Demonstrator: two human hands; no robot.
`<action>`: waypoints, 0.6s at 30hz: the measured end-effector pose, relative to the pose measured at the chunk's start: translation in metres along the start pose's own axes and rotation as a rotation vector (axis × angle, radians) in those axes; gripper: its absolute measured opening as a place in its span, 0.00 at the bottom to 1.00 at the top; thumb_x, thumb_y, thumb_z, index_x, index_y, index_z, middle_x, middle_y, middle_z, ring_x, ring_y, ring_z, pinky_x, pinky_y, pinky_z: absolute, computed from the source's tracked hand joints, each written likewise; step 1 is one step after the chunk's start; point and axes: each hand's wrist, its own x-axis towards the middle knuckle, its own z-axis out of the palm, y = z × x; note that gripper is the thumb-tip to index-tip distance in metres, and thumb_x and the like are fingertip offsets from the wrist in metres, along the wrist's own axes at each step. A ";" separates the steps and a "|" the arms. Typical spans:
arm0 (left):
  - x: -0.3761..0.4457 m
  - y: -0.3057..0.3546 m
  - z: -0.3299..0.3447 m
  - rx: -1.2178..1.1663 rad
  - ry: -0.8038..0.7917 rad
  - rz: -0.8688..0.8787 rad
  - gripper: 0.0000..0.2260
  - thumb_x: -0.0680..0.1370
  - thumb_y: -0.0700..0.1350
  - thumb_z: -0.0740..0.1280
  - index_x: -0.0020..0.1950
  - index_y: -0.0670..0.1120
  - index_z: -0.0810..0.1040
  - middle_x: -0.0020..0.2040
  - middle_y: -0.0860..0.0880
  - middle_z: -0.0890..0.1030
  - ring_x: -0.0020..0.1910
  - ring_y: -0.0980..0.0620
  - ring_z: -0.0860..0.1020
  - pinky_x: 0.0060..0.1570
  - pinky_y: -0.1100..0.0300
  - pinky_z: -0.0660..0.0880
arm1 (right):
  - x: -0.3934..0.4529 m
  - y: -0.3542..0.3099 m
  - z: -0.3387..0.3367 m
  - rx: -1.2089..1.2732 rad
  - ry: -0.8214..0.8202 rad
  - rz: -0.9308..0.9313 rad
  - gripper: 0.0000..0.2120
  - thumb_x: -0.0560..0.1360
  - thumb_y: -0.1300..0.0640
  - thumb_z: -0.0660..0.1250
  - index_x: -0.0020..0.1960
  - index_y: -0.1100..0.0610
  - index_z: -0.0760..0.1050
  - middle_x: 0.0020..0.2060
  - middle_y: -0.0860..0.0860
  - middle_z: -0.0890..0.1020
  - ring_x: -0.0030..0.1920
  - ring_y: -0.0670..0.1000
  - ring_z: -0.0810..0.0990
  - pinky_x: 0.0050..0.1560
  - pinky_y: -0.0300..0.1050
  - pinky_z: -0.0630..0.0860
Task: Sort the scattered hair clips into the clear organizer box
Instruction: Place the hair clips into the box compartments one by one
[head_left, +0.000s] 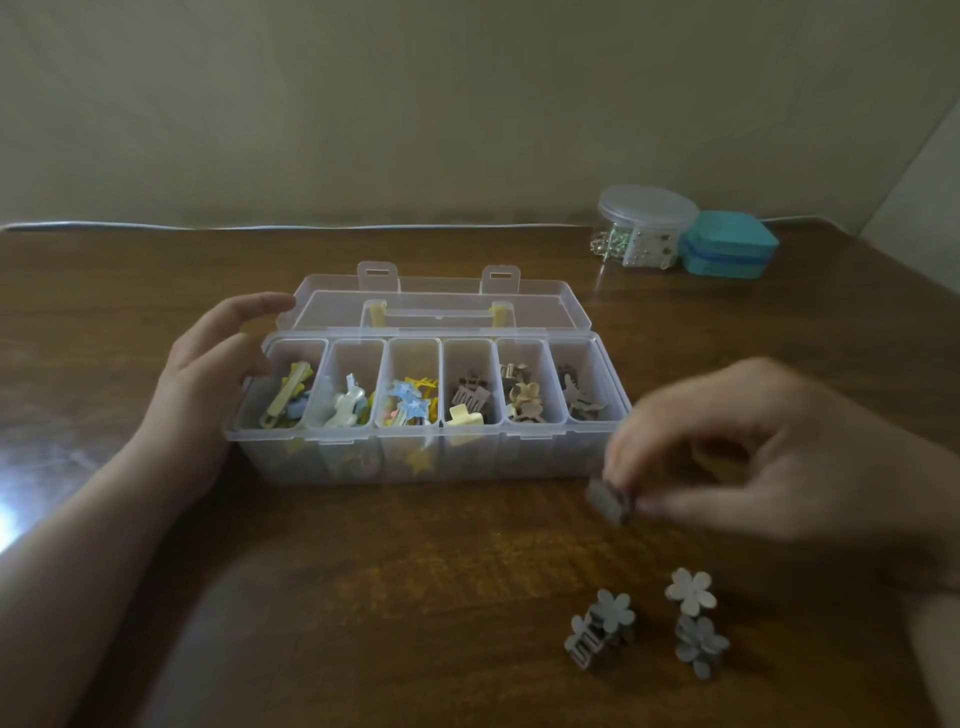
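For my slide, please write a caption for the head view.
Right hand pinches a grey clip beside the open organizer box; left hand steadies it.

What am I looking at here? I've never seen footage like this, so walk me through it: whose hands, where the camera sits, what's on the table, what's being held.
There is no machine here. A person wears one camera on the head, looking forward and down, so you see their own two bare hands.

On the wooden table stands a clear organizer box with its lid folded back and six compartments, each already holding hair clips. The left hand rests open against the box's left end. The right hand, blurred, pinches a small grey clip in front of the box's right end.

Near the front lie a few grey flower clips. At the back right sit a round clear jar and a teal case.
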 end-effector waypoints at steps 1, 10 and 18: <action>0.002 0.002 0.002 -0.081 0.018 -0.103 0.19 0.69 0.39 0.57 0.56 0.51 0.77 0.52 0.61 0.76 0.52 0.69 0.76 0.44 0.75 0.73 | 0.000 0.002 0.000 0.011 0.136 -0.024 0.09 0.72 0.55 0.72 0.52 0.46 0.80 0.47 0.43 0.83 0.44 0.49 0.83 0.39 0.44 0.80; 0.005 0.006 0.001 -0.328 0.034 -0.307 0.22 0.65 0.41 0.59 0.56 0.51 0.80 0.58 0.52 0.81 0.58 0.53 0.79 0.54 0.52 0.76 | 0.011 0.017 0.010 -0.171 0.429 0.140 0.07 0.75 0.51 0.69 0.52 0.47 0.80 0.42 0.33 0.79 0.37 0.49 0.79 0.31 0.34 0.74; -0.004 0.000 0.006 -0.177 -0.005 -0.231 0.24 0.76 0.27 0.58 0.67 0.47 0.72 0.53 0.60 0.73 0.47 0.79 0.73 0.45 0.83 0.67 | -0.014 0.010 -0.017 0.101 -0.322 0.314 0.12 0.72 0.49 0.73 0.52 0.37 0.77 0.46 0.42 0.81 0.45 0.46 0.80 0.41 0.40 0.79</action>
